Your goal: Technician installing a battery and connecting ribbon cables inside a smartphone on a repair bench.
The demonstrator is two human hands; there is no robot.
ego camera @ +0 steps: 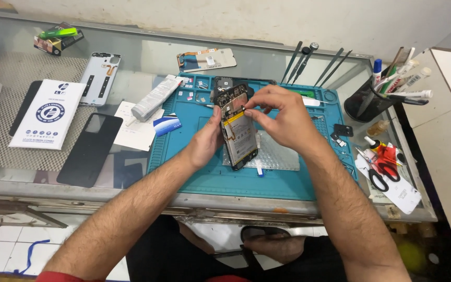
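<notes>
While the right hand (283,117) curls over the upper end of the opened phone (238,125), its fingertips (250,106) pinch together on a small part at the top edge of the battery (240,130). The battery is a flat rectangle, pale with a yellow band; above it lies a dark, finely detailed circuit board. The left hand (204,142) clamps the phone's left long edge, thumb in front and fingers hidden behind, holding it tilted on edge above the middle of the blue work mat (194,172). The mat is matte, rubbery and ribbed with shallow compartments along its far edge. Both forearms reach in from the near edge of the glass counter (147,57), wrists bent inward. A glossy black back cover (90,149) lies near the counter's near-left edge. Red-handled scissors (384,167) rest beyond the mat's right edge.
</notes>
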